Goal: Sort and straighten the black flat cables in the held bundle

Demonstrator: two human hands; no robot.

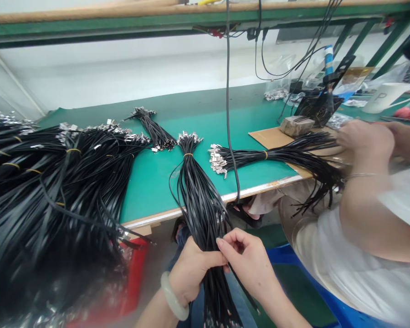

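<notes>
A bundle of black cables (pixel 205 196) lies half on the green tabletop and hangs over its front edge towards me. A yellow tie (pixel 188 155) circles it just below the silvery connectors (pixel 189 136) at its far end. My left hand (pixel 196 266), with a pale bangle at the wrist, is closed around the hanging part. Beside it, my right hand (pixel 248 259) has its thumb and fingers pinched together at the bundle's right side. A single black cable (pixel 241 287) runs down from those fingertips, apart from the others. The two hands almost touch.
Many tied cable bundles (pixel 82 182) are heaped on the left, above a red bin (pixel 136 269). A short bundle (pixel 153 130) and another tied bundle (pixel 259 157) lie on the table. A black cord (pixel 228 91) hangs in front. A co-worker's arm (pixel 369 159) is at right, near a mug (pixel 386 98).
</notes>
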